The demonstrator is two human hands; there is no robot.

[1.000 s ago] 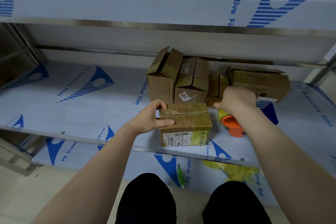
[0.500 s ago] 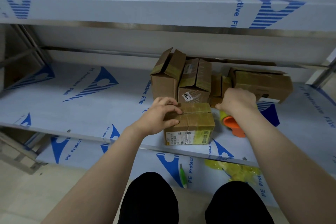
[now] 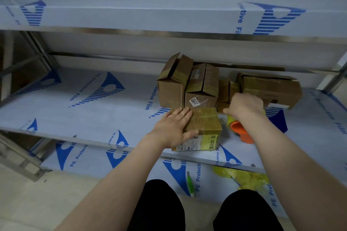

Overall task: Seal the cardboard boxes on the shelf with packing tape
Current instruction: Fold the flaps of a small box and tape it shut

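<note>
- Since half a second ago the left hand (image 3: pixel 173 127) has flattened. Its fingers (image 3: pixel 181 113) were curled over the far top edge of the small cardboard box (image 3: pixel 206 125). They now lie straight and slightly spread on the box's top, open and pressing, with the thumb against the front face.
- Meanwhile the right hand (image 3: pixel 244 106) has stayed just right of that box, wrapped round the top of the tape dispenser (image 3: pixel 242 133). Its fingers are hidden under the hand, and only the thumb tip shows, pointing toward the box.
- Below the right hand's fingers, the dispenser's orange body stands on the shelf (image 3: pixel 93 114), with a yellowish roll at its box-side end.
- Under the left fingers, the small box sits near the shelf's front edge. Its flaps are closed, brownish tape crosses the top seam, and white and yellow labels cover the front face.
- Just beyond the left fingertips stand an open-flapped box (image 3: pixel 170 90) and a box labelled 1101 (image 3: pixel 201 92), touching each other, both with flaps raised.
- Beyond the right hand's fingers lies a longer cardboard box (image 3: pixel 270 90).
- Nearer than both hands, on the lower shelf (image 3: pixel 78 157), lie a green-handled tool (image 3: pixel 190 184) and crumpled yellowish film (image 3: pixel 249 176), well apart.
</note>
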